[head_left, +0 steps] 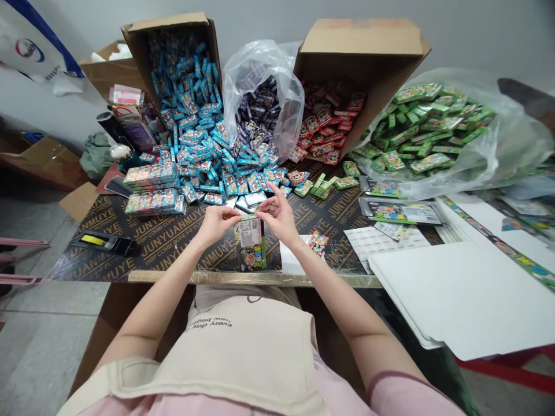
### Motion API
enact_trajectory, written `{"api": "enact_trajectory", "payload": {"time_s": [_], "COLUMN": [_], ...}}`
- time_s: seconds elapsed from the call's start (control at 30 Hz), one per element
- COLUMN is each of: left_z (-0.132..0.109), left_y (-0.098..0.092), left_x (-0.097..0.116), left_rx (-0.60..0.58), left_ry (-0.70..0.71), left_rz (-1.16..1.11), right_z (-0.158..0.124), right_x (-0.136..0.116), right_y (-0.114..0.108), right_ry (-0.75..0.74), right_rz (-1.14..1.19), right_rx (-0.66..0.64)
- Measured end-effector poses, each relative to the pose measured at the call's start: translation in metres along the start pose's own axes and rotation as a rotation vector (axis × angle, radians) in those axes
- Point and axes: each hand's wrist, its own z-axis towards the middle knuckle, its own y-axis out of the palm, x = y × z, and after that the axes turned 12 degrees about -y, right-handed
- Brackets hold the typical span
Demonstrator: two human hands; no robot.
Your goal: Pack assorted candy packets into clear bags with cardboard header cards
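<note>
In front of me a black-and-green printed packet (251, 254) with a pale label panel stands or lies near the table's front edge. My left hand (218, 223) pinches its top edge at the left corner. At the right corner, my right hand (280, 218) also has thumb and finger closed on that edge, its other fingers lifted. Whether the packet's top is open is too small to see. Just beyond my hands spreads a heap of small blue boxes (208, 147). A small red packet (318, 242) and a white sheet (292, 257) lie beside my right forearm.
Behind the heap stand a carton of blue boxes (173, 26), a clear bag of purple ones (290, 98), a carton of red ones (359, 43) and a bag of green ones (481, 156). Stacked wrapped boxes (151, 202) and a tape dispenser (104, 242) sit left, white cards (468, 294) right.
</note>
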Motion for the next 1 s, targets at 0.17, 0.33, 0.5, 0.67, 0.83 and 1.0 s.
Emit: {"api": "enact_trajectory", "payload": {"time_s": [0.17, 0.33, 0.5, 0.67, 0.83, 1.0], "left_z": [-0.006, -0.006, -0.011, -0.01, -0.012, -0.015], "left_y": [0.003, 0.007, 0.017, 0.024, 0.027, 0.031], "left_x": [0.003, 0.0, -0.007, -0.011, -0.009, -0.01], "left_rx": [0.034, 0.025, 0.05, 0.065, 0.032, 0.087], "left_ry": [0.126, 0.223, 0.492, 0.511, 0.523, 0.502], "left_rz": [0.123, 0.162, 0.342, 0.364, 0.344, 0.267], "right_z": [0.004, -0.003, -0.038, -0.047, -0.011, 0.017], "right_x": [-0.005, 0.0, 0.022, 0.015, -0.032, -0.052], "right_y": [-0.008, -0.015, -0.024, -0.025, -0.024, -0.019], "right_ry": [-0.035, -0.202, -0.683, -0.654, -0.307, -0.006], "right_rz": [-0.055, -0.257, -0.61, -0.594, -0.416, -0.104], "right_rx": [-0.061, -0.121, -0.061, -0.025, 0.159, -0.23]}}
